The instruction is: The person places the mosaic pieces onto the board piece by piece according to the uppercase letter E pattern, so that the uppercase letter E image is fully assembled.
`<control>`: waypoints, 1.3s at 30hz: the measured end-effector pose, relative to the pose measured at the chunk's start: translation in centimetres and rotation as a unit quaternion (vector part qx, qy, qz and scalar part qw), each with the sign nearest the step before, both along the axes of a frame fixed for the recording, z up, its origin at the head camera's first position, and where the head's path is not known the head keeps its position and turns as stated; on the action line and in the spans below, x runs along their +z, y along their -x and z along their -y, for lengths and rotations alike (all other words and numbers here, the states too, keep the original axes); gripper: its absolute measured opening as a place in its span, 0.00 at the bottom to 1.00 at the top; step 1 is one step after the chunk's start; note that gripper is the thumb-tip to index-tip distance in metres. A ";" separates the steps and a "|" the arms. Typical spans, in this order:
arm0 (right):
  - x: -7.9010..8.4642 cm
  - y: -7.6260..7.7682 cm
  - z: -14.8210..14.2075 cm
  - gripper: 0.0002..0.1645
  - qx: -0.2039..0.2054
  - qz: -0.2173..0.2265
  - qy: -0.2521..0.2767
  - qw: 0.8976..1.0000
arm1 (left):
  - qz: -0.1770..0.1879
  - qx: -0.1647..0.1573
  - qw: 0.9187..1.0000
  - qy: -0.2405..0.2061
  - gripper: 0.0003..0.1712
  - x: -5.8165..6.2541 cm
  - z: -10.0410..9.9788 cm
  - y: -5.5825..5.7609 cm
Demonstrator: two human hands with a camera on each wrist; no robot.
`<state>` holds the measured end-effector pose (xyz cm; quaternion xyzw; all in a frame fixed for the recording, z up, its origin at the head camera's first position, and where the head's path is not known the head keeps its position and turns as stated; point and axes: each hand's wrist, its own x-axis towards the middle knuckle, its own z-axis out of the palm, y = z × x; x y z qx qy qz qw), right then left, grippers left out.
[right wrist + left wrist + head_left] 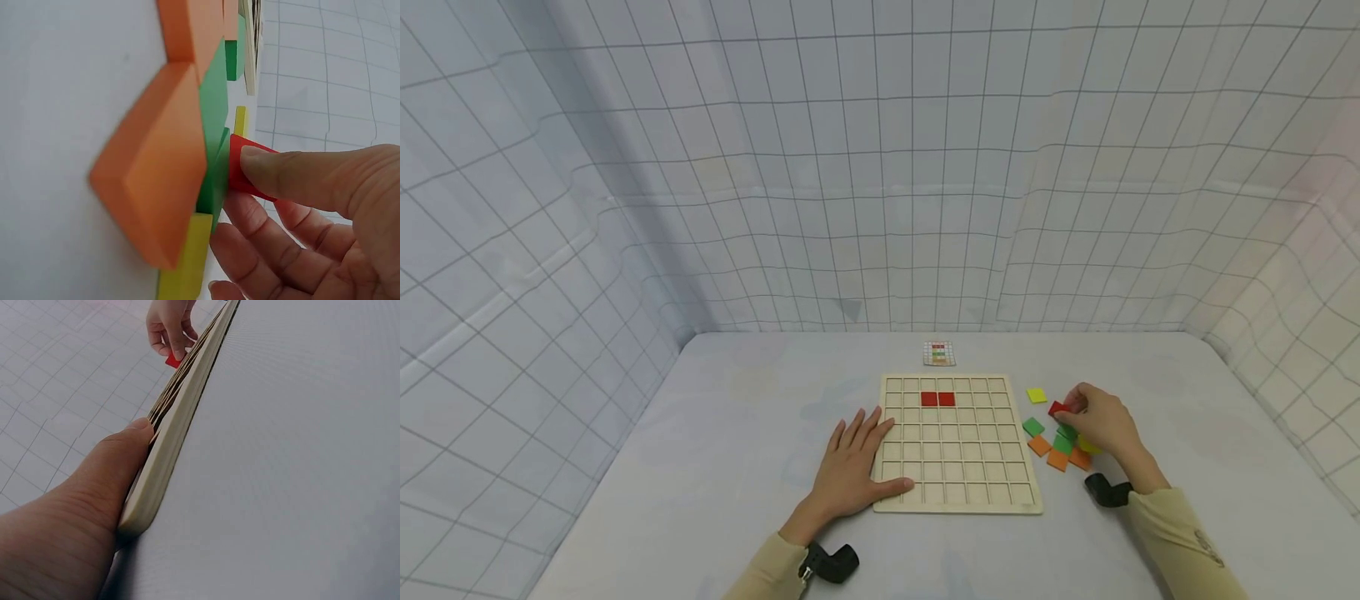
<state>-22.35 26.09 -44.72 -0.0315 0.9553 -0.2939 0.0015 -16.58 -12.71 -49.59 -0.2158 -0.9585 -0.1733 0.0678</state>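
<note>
Grid board [977, 451], pale and flat, is lying on a white table [730, 467], with a checked cloth [820, 167] hanging behind. The board is sitting in front of the person, slightly right of centre, presumably so that both arms are reaching it comfortably.

At its left side, the left hand [848, 473] is resting with straight, spread fingers over the edge and its thumb near the closest corner. It is gripping nothing; the fingers are lying apart, seemingly steadying the board against sliding. To the board's right, the right hand [1103, 419] is pinching a red tile [1057, 408] between thumb and fingers, probably leaving part of the tile exposed for control. A black device [835, 565] is sitting at each wrist.

A small card [939, 353], showing a grid with coloured squares, is lying just beyond the board's far edge, likely where neither hand is covering it.

Two red tiles [929, 399] are filling neighbouring cells in the board's second row from the far side. Orange tiles [1057, 460], green tiles [1063, 443] and yellow tiles [1036, 395] are lying loose on the right, some overlapping, apparently within that hand's reach.
</note>
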 end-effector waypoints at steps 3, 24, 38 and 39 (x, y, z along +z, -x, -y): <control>0.0 -0.2 0.2 0.14 0.002 -0.011 0.000 1.000 | 0.001 0.000 1.000 -0.004 0.55 0.0 0.0 0.0; -0.4 1.3 5.3 0.07 0.084 -0.097 0.103 0.986 | -0.006 -0.003 1.000 -0.001 0.55 -0.1 0.0 0.0; -0.6 2.8 9.4 0.04 0.138 -0.079 0.110 0.981 | -0.005 -0.003 1.000 0.000 0.55 -0.1 0.0 0.0; -0.6 2.9 9.6 0.04 0.139 -0.077 0.111 0.981 | -0.005 -0.003 1.000 0.000 0.55 -0.1 0.0 0.0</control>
